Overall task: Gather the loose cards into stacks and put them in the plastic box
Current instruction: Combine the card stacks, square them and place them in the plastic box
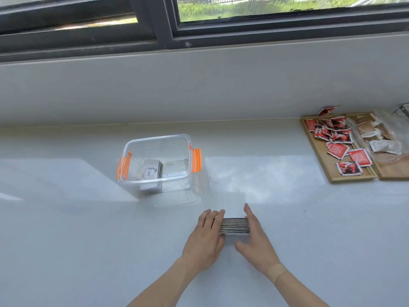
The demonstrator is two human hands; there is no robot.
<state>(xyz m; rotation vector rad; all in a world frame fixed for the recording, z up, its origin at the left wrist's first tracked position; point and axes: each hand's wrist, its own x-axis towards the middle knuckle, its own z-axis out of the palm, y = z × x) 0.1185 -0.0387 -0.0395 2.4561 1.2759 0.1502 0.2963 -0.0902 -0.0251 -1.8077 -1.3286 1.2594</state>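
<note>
You are standing at a long, smooth, pale grey counter (66,240) that runs under a big window with a dark frame (168,25). Green grass shows through the glass. Sunlight makes bright patches on the counter.

Your left hand (204,238) and your right hand (256,240) are pressing from both sides on a thick stack of cards with black and white edges (234,226). The stack lies on the counter between your palms, near the front edge of the view. Your left fingers (215,220) curl over the left end of the stack. Your right fingers are straight and flat against the right end. Both hands squeeze the stack together, so neither one is loose. A tan sticky bandage (276,271) wraps your right wrist.

The clear plastic box with orange clips on its sides (188,142) sits on the counter beyond your hands and a bit to the left, well apart from the stack. It has no lid on. Inside it stands a small pile of white cards (150,170), and the front one says "love".

Far to the right, against the wall, are two flat wooden trays (332,176). One holds red packets (337,150). The other holds brown snacks in clear wrappers (374,131).
</note>
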